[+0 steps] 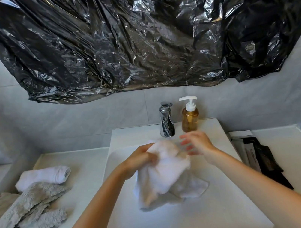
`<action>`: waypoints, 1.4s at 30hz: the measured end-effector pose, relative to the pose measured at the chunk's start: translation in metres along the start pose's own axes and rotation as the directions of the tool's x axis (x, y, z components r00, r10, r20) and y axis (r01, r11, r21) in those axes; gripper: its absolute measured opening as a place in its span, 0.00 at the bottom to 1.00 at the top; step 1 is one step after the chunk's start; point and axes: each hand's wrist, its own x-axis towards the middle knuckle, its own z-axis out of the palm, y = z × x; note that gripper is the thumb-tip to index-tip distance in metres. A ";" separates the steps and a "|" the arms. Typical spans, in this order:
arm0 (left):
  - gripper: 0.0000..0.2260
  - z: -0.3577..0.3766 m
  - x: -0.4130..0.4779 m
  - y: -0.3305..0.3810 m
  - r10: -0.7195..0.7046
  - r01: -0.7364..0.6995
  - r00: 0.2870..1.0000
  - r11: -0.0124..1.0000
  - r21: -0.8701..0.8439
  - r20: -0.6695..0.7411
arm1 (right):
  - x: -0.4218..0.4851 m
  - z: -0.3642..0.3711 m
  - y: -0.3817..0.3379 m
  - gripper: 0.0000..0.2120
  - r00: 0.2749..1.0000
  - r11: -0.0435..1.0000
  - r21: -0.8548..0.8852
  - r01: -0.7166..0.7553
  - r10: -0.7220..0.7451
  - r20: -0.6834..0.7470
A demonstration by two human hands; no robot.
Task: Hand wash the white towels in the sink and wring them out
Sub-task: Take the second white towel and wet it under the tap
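While crumpled black plastic sheeting covers the grey tiled wall, a white towel hangs bunched over the white sink. The left hand grips its top; the right hand, blurred, hovers beside it with fingers loose. A chrome faucet and amber soap dispenser stand behind, grey cloths on the left counter.

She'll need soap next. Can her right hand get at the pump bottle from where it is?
Probably yes. The right hand is open just in front of the pump bottle, with nothing between them; the left hand holds the towel.
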 end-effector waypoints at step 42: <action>0.11 -0.029 -0.053 0.053 0.177 -0.150 0.984 0.847 -0.510 0.003 | -0.067 -0.054 -0.045 0.04 0.845 0.916 0.248 0.315 -0.389 0.367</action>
